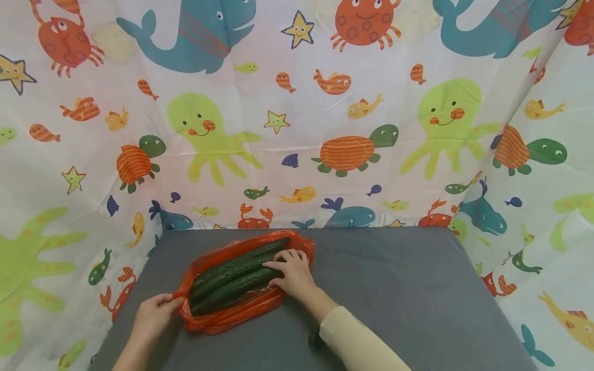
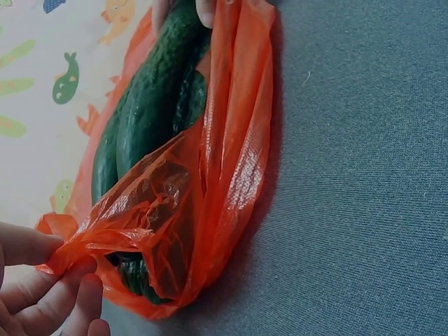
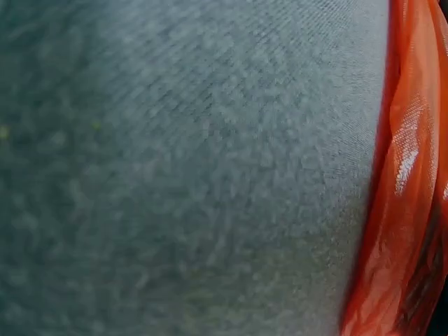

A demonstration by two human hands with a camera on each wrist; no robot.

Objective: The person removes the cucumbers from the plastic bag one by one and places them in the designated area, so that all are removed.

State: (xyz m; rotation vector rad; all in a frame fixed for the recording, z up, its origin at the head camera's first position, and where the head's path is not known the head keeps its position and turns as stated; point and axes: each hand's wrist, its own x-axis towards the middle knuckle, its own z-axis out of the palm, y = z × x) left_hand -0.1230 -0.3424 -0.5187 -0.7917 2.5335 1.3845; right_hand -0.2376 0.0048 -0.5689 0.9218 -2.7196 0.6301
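Note:
Several long dark-green cucumbers (image 1: 232,281) lie side by side in an orange plastic bag (image 1: 223,322), its mouth spread open around them. At the bag's left end my left hand (image 1: 153,317) pinches the gathered plastic between thumb and fingers; the left wrist view shows this pinched edge of the bag (image 2: 66,245) up close. My right hand (image 1: 294,275) reaches over the cucumbers' right end and grips one, with fingertips on both sides of the cucumber (image 2: 150,105) in the left wrist view. The right wrist view catches only the bag's side (image 3: 413,161), not the hand.
Grey cloth (image 1: 394,299) covers the table under the bag. Behind and at both sides hangs a white curtain (image 1: 260,196) printed with sea animals, meeting the table's back edge. A dark band (image 1: 316,340) shows by the right sleeve.

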